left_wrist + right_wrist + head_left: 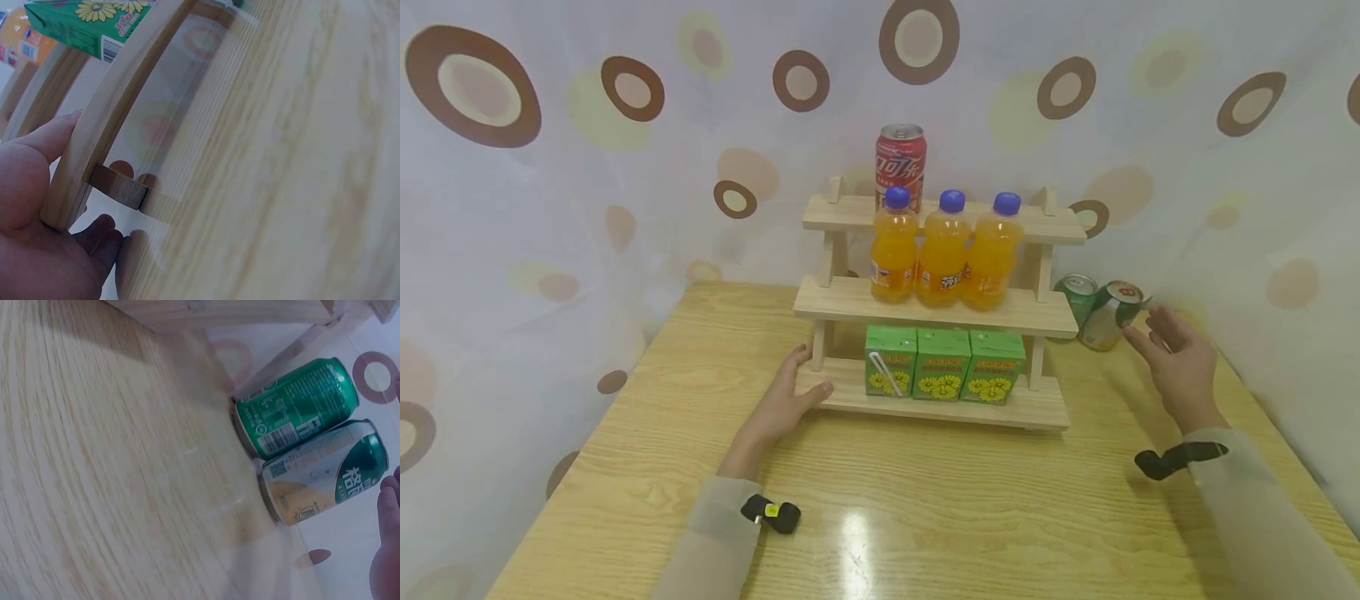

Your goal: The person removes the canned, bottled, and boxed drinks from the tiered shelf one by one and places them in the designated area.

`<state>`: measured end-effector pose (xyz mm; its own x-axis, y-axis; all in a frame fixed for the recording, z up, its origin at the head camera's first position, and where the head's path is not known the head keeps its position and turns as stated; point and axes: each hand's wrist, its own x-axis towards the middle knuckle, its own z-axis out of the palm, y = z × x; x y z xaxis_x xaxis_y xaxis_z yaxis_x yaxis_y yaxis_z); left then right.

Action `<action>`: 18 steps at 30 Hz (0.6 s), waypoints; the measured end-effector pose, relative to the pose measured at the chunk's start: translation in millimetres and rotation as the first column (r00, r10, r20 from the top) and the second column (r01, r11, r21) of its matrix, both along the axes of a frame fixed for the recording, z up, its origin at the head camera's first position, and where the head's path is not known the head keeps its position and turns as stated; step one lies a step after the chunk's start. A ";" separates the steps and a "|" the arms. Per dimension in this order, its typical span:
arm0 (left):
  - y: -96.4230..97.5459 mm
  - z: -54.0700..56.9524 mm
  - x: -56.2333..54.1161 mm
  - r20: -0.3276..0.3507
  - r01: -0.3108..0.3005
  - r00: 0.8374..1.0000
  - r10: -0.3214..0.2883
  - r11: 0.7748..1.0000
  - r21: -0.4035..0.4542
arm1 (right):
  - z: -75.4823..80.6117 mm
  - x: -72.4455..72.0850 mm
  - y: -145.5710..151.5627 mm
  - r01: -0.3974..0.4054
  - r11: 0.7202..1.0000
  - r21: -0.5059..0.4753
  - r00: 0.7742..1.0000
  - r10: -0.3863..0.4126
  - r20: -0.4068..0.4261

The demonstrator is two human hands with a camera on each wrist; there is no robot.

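Observation:
A three-tier wooden shelf [865, 297] stands at the back of the table. At the bottom tier's left end my left hand [782, 400] grips the board; in the left wrist view the thumb lies on one face and fingers curl past the other. To the right of the shelf, a green can [297, 406] and a white-and-green can [325, 472] stand side by side. My right hand [1183, 367] is beside the white-and-green can, fingers loosely bent and holding nothing; whether a fingertip touches it I cannot tell.
On the shelf are a red cola can [900, 158] at the top, three orange drink bottles [942, 258] on the middle tier and three green drink cartons [942, 367] on the bottom tier. A patterned curtain [625, 167] surrounds the wooden table [925, 500].

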<state>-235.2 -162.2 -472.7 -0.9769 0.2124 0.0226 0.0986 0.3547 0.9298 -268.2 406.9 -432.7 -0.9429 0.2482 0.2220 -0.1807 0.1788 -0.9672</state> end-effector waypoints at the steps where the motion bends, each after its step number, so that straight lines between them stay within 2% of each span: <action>1: 0.0 0.0 0.0 0.002 -0.002 1.000 0.002 1.000 0.001 | 0.8 0.5 -1.1 -0.006 1.000 -0.024 1.000 0.006 -0.008; 18: -0.2 1.6 2.3 -0.004 0.003 1.000 -0.003 1.000 -0.012 | 15.4 11.3 -25.0 -0.091 0.991 -0.097 0.990 0.079 -0.118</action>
